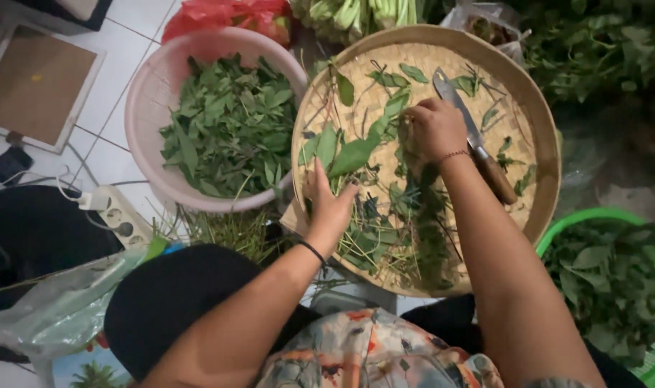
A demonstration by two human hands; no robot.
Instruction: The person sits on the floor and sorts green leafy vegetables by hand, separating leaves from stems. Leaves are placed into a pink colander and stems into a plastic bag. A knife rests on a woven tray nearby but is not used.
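Leafy green stems (406,215) are sorted on a round woven bamboo tray (550,144) | right hand (435,129) clenched on a sprig; left hand (327,205) laid open on stems | pink plastic basin (151,93) already heaped with picked leaves; a pile remains.

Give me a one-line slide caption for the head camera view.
Both hands, left hand and right hand, sort leafy stems on a woven tray beside a knife.

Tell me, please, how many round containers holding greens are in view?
3: a pink basin of picked leaves at the left, a woven tray in the middle under both hands, and a green basket at the right, partly out of frame.
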